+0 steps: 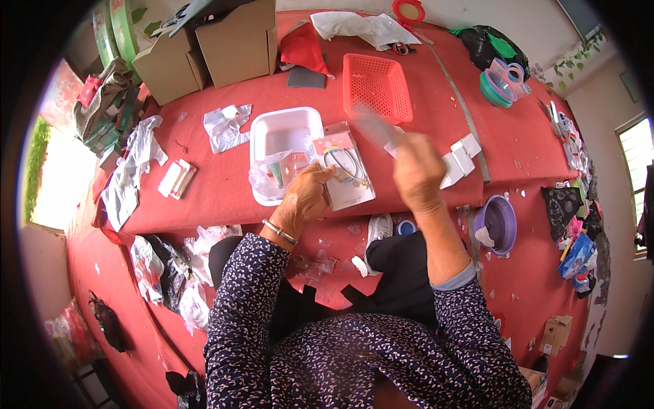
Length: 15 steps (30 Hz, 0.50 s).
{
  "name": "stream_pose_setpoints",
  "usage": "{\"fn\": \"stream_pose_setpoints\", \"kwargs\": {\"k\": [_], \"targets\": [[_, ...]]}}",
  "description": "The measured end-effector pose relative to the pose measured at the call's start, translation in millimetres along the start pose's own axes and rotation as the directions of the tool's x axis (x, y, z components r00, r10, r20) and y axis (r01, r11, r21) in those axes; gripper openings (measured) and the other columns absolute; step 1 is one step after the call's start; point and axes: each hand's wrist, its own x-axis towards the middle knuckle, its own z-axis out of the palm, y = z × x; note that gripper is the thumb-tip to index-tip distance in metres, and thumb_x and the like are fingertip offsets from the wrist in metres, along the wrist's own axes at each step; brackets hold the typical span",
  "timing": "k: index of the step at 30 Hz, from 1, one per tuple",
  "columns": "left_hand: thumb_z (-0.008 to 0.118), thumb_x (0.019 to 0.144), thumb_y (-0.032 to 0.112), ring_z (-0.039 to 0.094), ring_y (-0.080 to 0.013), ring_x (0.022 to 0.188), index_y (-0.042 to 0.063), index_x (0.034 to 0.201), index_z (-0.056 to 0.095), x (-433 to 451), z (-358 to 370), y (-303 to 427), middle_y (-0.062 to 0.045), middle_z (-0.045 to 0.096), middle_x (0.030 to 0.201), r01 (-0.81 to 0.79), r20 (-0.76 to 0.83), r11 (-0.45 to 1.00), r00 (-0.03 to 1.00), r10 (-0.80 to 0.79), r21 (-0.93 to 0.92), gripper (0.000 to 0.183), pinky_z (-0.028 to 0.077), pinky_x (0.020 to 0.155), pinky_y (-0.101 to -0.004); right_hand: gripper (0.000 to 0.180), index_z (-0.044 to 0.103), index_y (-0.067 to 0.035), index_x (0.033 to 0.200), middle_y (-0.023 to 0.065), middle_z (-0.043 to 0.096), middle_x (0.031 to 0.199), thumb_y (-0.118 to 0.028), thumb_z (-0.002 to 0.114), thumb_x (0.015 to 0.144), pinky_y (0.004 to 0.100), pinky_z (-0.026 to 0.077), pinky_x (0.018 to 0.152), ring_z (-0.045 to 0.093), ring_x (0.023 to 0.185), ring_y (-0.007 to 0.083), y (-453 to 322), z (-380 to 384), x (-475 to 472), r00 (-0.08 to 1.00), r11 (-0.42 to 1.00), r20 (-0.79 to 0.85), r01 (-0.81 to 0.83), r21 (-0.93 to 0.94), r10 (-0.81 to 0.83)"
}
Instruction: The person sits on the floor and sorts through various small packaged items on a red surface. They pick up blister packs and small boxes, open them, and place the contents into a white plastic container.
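My left hand [308, 190] grips a pale printed card in a clear sleeve [352, 197], with a dark looped cord [340, 161] on its front. The card is tilted above the right rim of a white plastic tub [286, 113]. In the tub lie a crumpled clear bag [263, 176] and small packaged pieces. My right hand [419, 168] is blurred and closed on a thin greyish piece [378, 130], too smeared to name. That piece overlaps the near edge of a red perforated plastic basket [377, 76] in the view.
White small boxes [460, 158] lie right of my right hand; further white packets [177, 179] lie left of the tub. Cardboard boxes [237, 46] stand at the back left. A purple basin [495, 225] sits lower right. Plastic bags [148, 268] lie beside my legs.
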Motion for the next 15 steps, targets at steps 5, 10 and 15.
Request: {"fn": "stream_pose_setpoints", "kwargs": {"k": [5, 10, 15], "targets": [[0.041, 0.087, 0.002, 0.058, -0.0267, 0.094, -0.005, 0.109, 0.043, -4.5, -8.1, 14.3, -0.016, 0.055, 0.103, -0.014, 0.049, 0.999, 0.999, 0.015, -0.032, 0.023, 0.047, 0.087, -0.0407, 0.005, 0.054, -0.007, 0.076, 0.0059, 0.051, 0.070, -0.009, 0.053, 0.070, 0.0346, 0.044, 0.059, 0.054, 0.065, 0.0227, 12.8, 15.5, -11.7, 0.942, 0.991, 0.336, 0.048, -0.125, -0.003], [0.045, 0.087, 0.004, 0.060, -0.0215, 0.085, -0.003, 0.102, 0.046, -8.1, -3.8, 15.0, -0.012, 0.056, 0.098, -0.070, 0.020, 0.996, 0.997, 0.069, 0.054, 0.017, 0.051, 0.078, -0.0352, 0.011, 0.051, -0.006, 0.074, 0.0104, 0.055, 0.068, -0.014, 0.052, 0.080, 0.0398, 0.043, 0.052, 0.055, 0.060, 0.0304, 39.6, -6.1, -5.6, 0.914, 0.921, 0.115, -0.379, -0.090, 0.388], [0.043, 0.089, 0.013, 0.058, -0.0213, 0.089, -0.002, 0.106, 0.047, -10.9, -0.9, 17.4, -0.011, 0.056, 0.100, -0.132, 0.075, 0.956, 0.990, 0.117, 0.261, 0.022, 0.049, 0.079, -0.0345, 0.025, 0.050, -0.001, 0.069, 0.0107, 0.048, 0.056, -0.021, 0.051, 0.085, 0.0334, 0.037, 0.051, 0.047, 0.052, 0.0149, 34.8, -27.8, 4.7, 0.640, 0.243, 0.604, -0.755, 0.609, 0.476]]}}
